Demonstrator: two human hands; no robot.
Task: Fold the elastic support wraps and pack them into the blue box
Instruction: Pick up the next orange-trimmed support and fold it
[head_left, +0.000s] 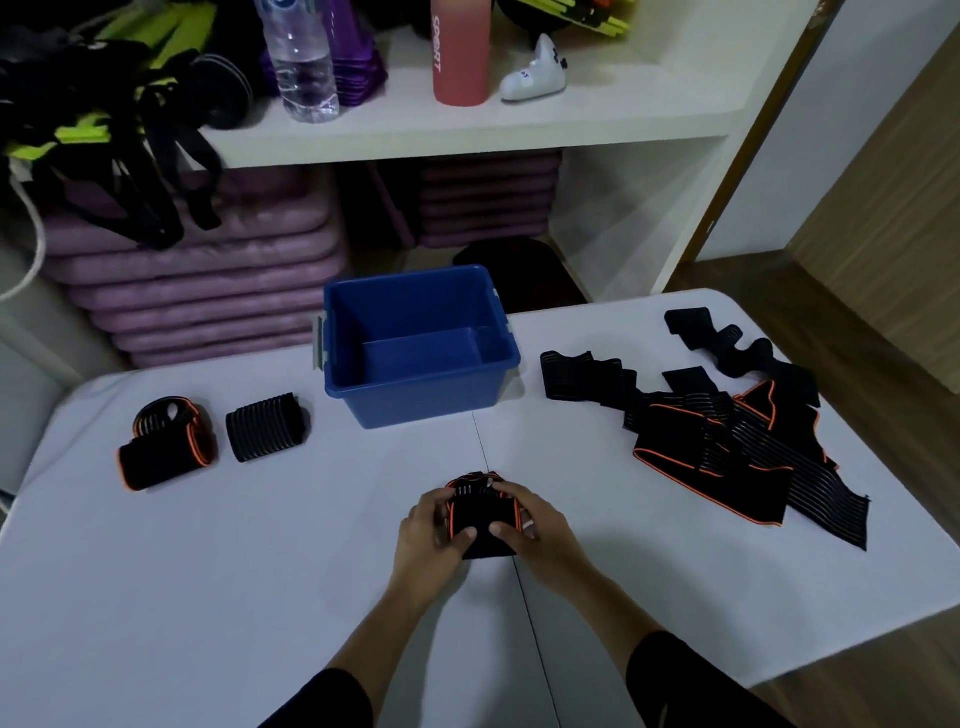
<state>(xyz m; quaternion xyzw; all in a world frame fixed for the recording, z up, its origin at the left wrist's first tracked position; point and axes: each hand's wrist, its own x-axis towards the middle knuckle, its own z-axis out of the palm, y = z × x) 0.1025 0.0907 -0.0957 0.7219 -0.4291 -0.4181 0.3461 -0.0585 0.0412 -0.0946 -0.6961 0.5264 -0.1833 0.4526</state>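
Table bears bare-floored blue box; left hand and right hand fingers clamp wrap.

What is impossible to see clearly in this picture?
- Head view: left hand and right hand cover most of the held wrap.
- Head view: unfolded wraps overlap in a pile; their number is unclear.
- Head view: the blue box's front wall hides its near floor.

A clear plastic water bottle, a tall pink bottle lettered SPORT and a small white plastic gadget are standing on a white shelf beyond the white bench. Black and neon-green straps are hanging over the shelf's left end. Flat purple mats are lying stacked beneath it. Brown wood-grain flooring is showing at the right.
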